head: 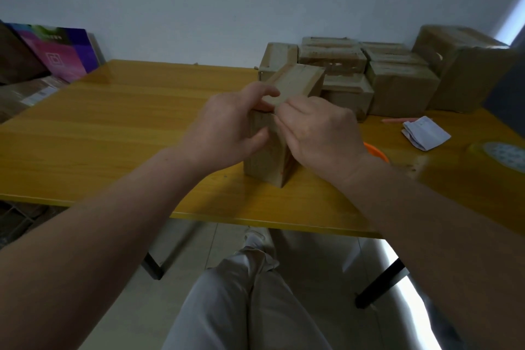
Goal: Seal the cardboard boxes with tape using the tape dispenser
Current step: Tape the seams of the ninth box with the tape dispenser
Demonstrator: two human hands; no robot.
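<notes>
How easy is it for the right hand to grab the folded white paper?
Probably yes: the folded white paper lies on the table beside the right hand, nothing between them. Its fingers must first leave the cardboard box.

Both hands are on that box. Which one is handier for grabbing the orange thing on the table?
Probably the right hand: the orange thing lies just behind its wrist, right of the box. The left hand holds the box's other side and would have to cross over.
</notes>
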